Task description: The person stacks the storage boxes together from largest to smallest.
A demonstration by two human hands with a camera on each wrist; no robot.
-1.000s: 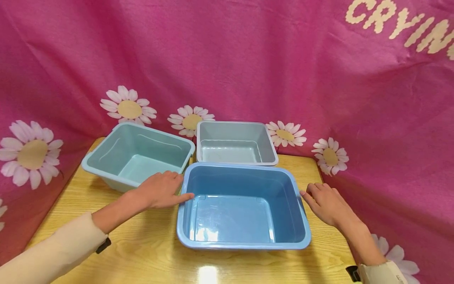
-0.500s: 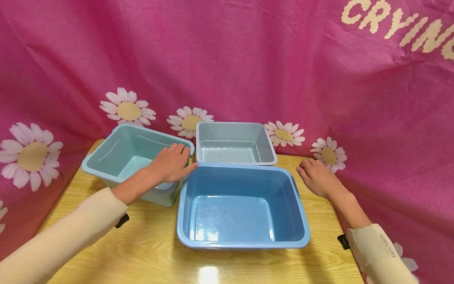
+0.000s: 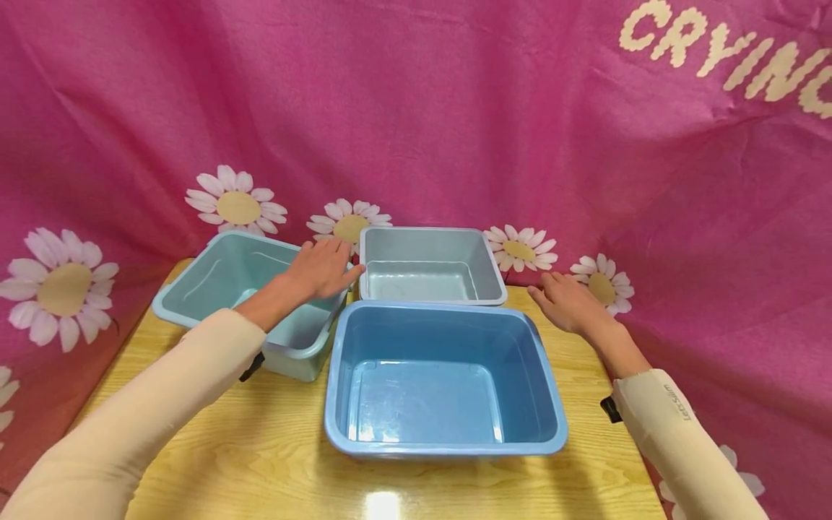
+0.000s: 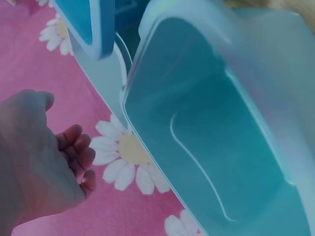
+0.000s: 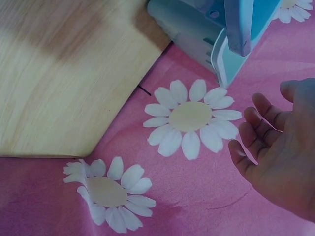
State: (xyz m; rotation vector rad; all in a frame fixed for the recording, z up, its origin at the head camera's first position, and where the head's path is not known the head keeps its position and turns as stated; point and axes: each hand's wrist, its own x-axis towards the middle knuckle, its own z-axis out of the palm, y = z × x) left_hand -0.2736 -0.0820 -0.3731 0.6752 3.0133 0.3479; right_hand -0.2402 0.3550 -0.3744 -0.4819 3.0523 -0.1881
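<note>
My left hand (image 3: 318,269) hovers over the right side of the pale teal basin (image 4: 206,128). Its thumb points toward the left rim of a grey basin (image 3: 425,247) at the back. In the left wrist view the fingers are loosely bent with nothing between them. To the right of the grey basin, my right hand (image 3: 570,303) is held above the table's far right corner. Its fingers are relaxed, and the right wrist view shows nothing in them. A larger blue basin (image 3: 448,328) stands in front of the grey one, overlapping its front edge in the head view.
All three basins stand on a light wooden table (image 3: 273,448). A pink cloth (image 3: 416,108) with daisies and pale lettering hangs behind and beside it. The table's right edge runs beneath my right forearm.
Both hands have left the blue basin's sides and moved away from me toward the back. The left passed over the teal basin, the right over the table's right side. The basins stayed put.
</note>
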